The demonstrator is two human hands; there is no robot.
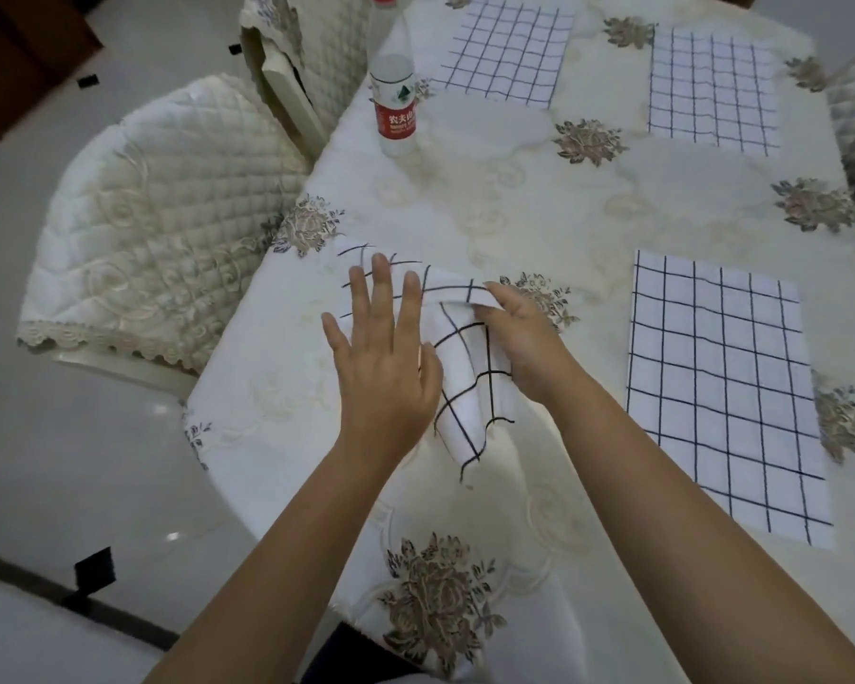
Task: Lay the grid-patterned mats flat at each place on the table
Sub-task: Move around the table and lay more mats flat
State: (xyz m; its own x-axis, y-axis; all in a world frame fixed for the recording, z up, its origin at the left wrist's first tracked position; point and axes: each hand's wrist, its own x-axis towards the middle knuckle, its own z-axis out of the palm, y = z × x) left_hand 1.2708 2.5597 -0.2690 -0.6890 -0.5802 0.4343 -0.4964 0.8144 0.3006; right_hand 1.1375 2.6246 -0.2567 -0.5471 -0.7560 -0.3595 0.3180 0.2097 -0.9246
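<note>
Left hand (381, 357) is lying open, fingers straight and spread, pressing on the left part of the rumpled mat (465, 387). Right hand (524, 343) is gripping a raised fold of that mat, fingers curled over its edge. The rumpled mat is sitting bunched at the near-left place on the worktop (539, 199). Lying flat are the near-right mat (721, 387), far-right mat (712, 91) and far-left mat (509, 46). A water bottle (393, 106) is standing upright near the far-left mat. A quilted chair (159, 229) is standing at the worktop's left edge.
</note>
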